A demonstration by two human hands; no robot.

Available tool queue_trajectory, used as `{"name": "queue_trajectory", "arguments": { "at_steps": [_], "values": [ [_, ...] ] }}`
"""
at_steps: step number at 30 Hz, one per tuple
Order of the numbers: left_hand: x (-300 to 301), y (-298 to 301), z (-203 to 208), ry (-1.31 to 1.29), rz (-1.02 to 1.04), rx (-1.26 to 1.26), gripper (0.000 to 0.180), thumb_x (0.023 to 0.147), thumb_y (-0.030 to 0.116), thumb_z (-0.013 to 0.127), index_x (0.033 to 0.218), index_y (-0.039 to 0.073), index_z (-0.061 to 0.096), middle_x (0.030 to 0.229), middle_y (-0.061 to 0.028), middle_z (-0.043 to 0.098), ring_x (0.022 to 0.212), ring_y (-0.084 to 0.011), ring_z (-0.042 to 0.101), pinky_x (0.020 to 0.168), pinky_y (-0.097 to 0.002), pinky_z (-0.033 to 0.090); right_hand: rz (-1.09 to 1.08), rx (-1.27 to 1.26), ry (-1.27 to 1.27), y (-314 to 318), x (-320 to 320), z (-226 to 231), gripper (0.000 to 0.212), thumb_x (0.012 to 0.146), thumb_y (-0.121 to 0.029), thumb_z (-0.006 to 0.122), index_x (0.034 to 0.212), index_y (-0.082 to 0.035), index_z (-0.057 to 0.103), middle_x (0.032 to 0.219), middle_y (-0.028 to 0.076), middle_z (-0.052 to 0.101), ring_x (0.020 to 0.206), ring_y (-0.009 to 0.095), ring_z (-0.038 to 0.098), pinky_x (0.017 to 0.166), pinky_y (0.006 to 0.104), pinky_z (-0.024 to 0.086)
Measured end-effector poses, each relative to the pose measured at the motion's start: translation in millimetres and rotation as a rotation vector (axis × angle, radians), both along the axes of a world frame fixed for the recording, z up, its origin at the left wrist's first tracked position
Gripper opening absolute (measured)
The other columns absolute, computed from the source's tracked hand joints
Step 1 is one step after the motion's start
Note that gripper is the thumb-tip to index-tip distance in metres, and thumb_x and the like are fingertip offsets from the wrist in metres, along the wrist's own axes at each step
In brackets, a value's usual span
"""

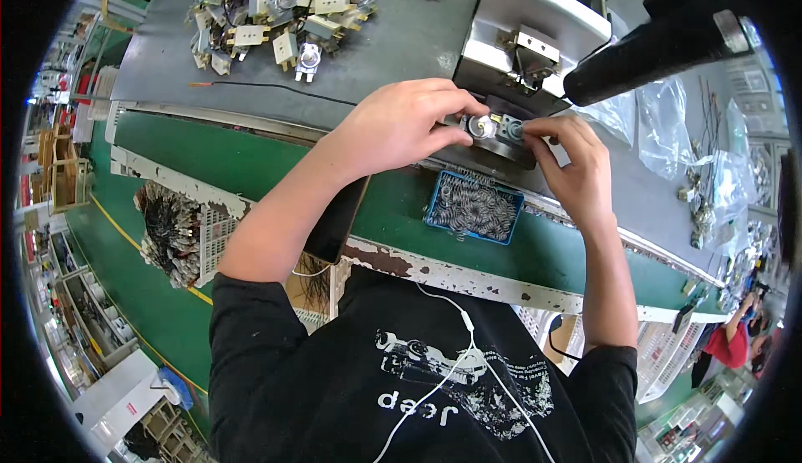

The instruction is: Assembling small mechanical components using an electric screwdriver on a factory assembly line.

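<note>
On a small metal fixture [510, 151] at the foot of a bench machine, both my hands work close together. My left hand [405, 121] pinches a small electrical part with a round silver disc [479, 126] between thumb and fingertips. A thin black wire [276, 88] runs from under that hand leftward across the grey bench. From the other side, the thumb and fingers of my right hand [576, 158] close on the edge of a small round grey metal piece [513, 130] beside the disc. My fingers partly cover both pieces.
Ahead stands the silver machine [535, 12], with a thick black tube [656, 54] slanting in from the right. A heap of white-and-metal electrical parts [284, 12] lies far left. Nearer me are a blue tray [431, 214] of springs and a dark flat panel [338, 225]. Plastic bags [666, 125] lie right.
</note>
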State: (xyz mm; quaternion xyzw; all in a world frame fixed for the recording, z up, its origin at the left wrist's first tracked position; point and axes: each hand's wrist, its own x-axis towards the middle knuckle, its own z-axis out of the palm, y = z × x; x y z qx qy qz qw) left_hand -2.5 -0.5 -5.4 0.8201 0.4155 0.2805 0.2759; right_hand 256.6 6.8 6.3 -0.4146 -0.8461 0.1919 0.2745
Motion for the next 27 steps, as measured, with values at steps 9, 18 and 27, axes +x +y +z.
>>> {"name": "queue_trajectory", "arguments": {
  "at_steps": [9,18,27],
  "values": [
    [0.4,0.5,-2.1,0.01,-0.004,0.027,0.034,0.084,0.019,0.073,0.117,0.009,0.069,0.098,-0.0078,0.067,0.08,-0.0246,0.064,0.07,-0.0343,0.051,0.017,0.135,-0.074,1.9,-5.5,-5.7,0.017,0.077,0.002,0.073,0.091,-0.004,0.068,0.098,0.007,0.069,0.088,0.027,0.063,0.078,0.0368,0.051],
    [7.8,3.1,6.7,0.044,-0.003,0.042,0.033,0.084,0.016,0.074,0.116,0.01,0.069,0.097,-0.0074,0.066,0.079,-0.0236,0.063,0.068,-0.0339,0.051,-0.101,0.607,0.345,14.4,18.9,37.7,0.047,0.083,0.007,0.073,0.123,-0.001,0.048,0.12,0.019,0.061,0.097,0.021,0.062,0.082,0.0306,0.051],
    [37.5,18.9,0.8,0.087,-0.006,-0.043,0.029,0.087,0.027,0.07,0.113,0.013,0.069,0.107,-0.0056,0.066,0.096,-0.0259,0.066,0.083,-0.038,0.054,-0.229,0.098,0.72,34.6,-26.3,101.5,0.046,0.085,-0.014,0.071,0.124,0.002,0.054,0.097,0.011,0.067,0.083,0.016,0.064,0.076,0.027,0.051]
  ]
}}
